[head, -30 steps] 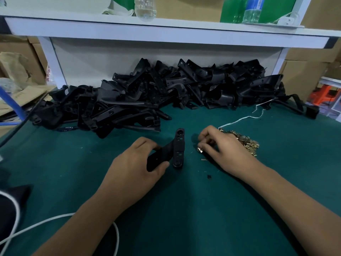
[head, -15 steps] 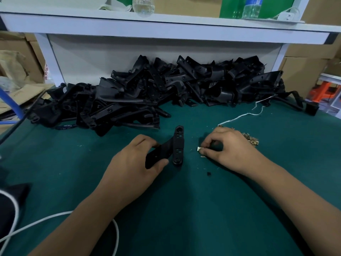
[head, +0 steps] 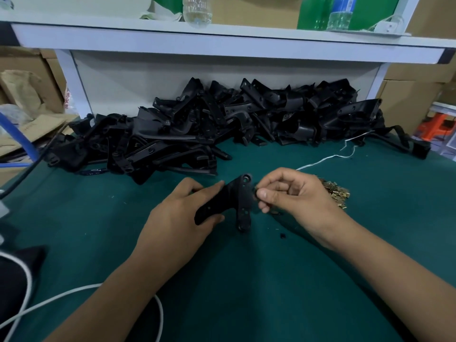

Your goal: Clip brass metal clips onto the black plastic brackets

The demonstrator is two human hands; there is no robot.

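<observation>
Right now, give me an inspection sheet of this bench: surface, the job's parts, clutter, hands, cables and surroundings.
Surface: green mat, a few dark specks near the hands.
Job's things: one bracket held above the mat; bracket pile along the back; brass clips heaped behind the right hand.
Clutter: white string beside the clips.
Hands: left hand grips the bracket's arm; right hand has fingers pinched at the bracket's edge; the clip between them cannot be made out.
Cables: white cable looped at near left; dark cable at far left.
Surroundings: white shelf with bottles; cardboard boxes at both sides.
</observation>
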